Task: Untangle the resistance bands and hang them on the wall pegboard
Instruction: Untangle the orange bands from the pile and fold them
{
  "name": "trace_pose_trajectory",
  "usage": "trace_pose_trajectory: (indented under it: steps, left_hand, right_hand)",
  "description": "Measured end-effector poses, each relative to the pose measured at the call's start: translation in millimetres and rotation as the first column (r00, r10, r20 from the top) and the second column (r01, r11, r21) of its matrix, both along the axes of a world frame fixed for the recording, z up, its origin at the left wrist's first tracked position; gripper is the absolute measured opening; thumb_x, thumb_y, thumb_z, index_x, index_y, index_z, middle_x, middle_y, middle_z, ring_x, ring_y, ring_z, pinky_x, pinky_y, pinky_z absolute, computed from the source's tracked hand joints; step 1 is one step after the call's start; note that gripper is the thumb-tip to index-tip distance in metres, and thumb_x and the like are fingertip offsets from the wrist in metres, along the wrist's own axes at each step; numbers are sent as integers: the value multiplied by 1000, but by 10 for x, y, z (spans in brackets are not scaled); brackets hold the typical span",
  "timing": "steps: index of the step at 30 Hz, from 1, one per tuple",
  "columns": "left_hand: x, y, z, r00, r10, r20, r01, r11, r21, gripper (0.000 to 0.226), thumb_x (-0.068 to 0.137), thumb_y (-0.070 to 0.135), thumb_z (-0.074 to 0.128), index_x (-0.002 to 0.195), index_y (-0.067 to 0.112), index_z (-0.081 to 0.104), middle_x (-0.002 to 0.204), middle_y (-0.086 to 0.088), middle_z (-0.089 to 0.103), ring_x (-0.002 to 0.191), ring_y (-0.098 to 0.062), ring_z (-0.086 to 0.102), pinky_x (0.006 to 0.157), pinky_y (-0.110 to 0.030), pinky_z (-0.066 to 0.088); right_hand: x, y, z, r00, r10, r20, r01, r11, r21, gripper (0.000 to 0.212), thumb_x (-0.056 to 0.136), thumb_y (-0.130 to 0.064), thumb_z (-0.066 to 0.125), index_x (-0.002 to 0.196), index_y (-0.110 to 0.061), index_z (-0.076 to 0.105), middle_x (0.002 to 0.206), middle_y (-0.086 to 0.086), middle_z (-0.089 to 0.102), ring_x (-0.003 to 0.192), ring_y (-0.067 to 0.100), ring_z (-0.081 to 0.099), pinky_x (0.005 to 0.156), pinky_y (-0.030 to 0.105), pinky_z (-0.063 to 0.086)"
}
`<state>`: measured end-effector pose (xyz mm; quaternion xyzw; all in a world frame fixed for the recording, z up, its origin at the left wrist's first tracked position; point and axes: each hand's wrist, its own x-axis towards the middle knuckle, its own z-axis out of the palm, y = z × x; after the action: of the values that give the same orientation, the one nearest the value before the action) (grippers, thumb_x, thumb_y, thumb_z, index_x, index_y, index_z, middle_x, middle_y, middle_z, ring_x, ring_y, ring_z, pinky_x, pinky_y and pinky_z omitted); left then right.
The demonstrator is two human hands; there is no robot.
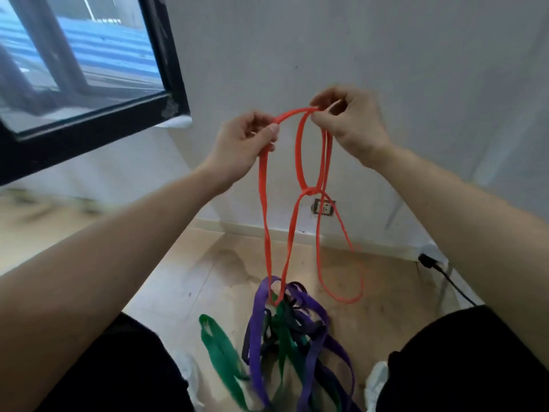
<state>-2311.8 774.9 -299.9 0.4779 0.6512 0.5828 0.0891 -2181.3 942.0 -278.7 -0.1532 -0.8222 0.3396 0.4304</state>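
Note:
An orange resistance band hangs in long loops between both raised hands. My left hand pinches its top left bend. My right hand pinches strands at the top right. The strands cross in a knot below my right hand. The band's lower end runs into a tangle of purple bands, a green band and dark bands hanging down to the floor between my knees. No pegboard is in view.
A white wall faces me, with a black-framed window at the left. A wall socket sits low on the wall. A black plug and cable lie on the floor at the right. My white shoes flank the tangle.

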Motion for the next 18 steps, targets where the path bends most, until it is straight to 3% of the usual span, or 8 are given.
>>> trace_pose_trajectory:
  steps: [3, 6, 8, 11, 14, 15, 18]
  left_hand:
    - [-168, 154, 7, 999, 29, 39, -30, 999, 27, 13, 101, 13, 59, 111, 6, 63, 83, -2, 60, 69, -9, 64, 73, -26, 56]
    - [-346, 293, -276, 995, 35, 95, -27, 997, -77, 9, 100, 13, 60, 106, 9, 65, 80, -1, 60, 66, -8, 62, 72, -27, 55]
    - [-425, 366, -528, 989, 35, 141, -18, 992, -121, 6, 99, 12, 62, 100, 11, 67, 76, -1, 60, 66, -10, 61, 71, -26, 53]
    - [-493, 521, -776, 984, 6, 177, 24, 985, -168, 5, 97, 10, 64, 97, 10, 69, 73, -2, 61, 67, -13, 60, 71, -27, 54]
    - [-558, 702, -850, 982, -19, 188, 50, 985, -162, 6, 97, 13, 64, 96, 14, 70, 76, -1, 64, 70, -12, 64, 75, -27, 56]
    - [-572, 755, -866, 980, -22, 198, 54, 986, -156, 7, 98, 15, 63, 96, 16, 70, 78, -2, 65, 72, -13, 65, 76, -28, 57]
    - [-613, 868, -949, 974, -38, 224, 73, 986, -153, 8, 99, 17, 62, 96, 18, 69, 81, -1, 68, 77, -14, 67, 80, -30, 57]
  right_hand:
    - [-150, 64, -135, 998, -37, -49, 35, 999, -32, 18, 82, -18, 72, 100, -18, 74, 85, -4, 69, 70, 3, 60, 70, 18, 50]
    - [-204, 171, -636, 979, 59, 194, -13, 973, -232, 22, 85, -17, 76, 106, -15, 71, 80, 0, 68, 67, 11, 61, 68, 31, 54]
    - [-218, 278, -960, 905, 174, 388, -47, 948, -315, 20, 85, -14, 78, 104, -9, 72, 78, 2, 68, 65, 11, 61, 67, 35, 55]
    - [-282, 425, -1205, 765, 217, 606, -66, 963, -262, 11, 86, -18, 79, 93, -10, 76, 78, -2, 68, 70, 8, 59, 71, 26, 50]
    - [-367, 549, -1304, 662, 157, 733, -40, 984, -174, 8, 90, -25, 74, 83, -22, 72, 76, -10, 65, 71, 7, 59, 72, 28, 47]
    - [-388, 578, -1323, 626, 135, 768, -31, 988, -149, 5, 90, -27, 73, 92, -22, 72, 84, -8, 67, 78, 10, 62, 76, 29, 49]
    - [-403, 627, -1309, 567, 91, 819, 9, 993, -117, 41, 90, -32, 72, 127, -17, 66, 117, 4, 67, 106, 22, 65, 96, 37, 52]
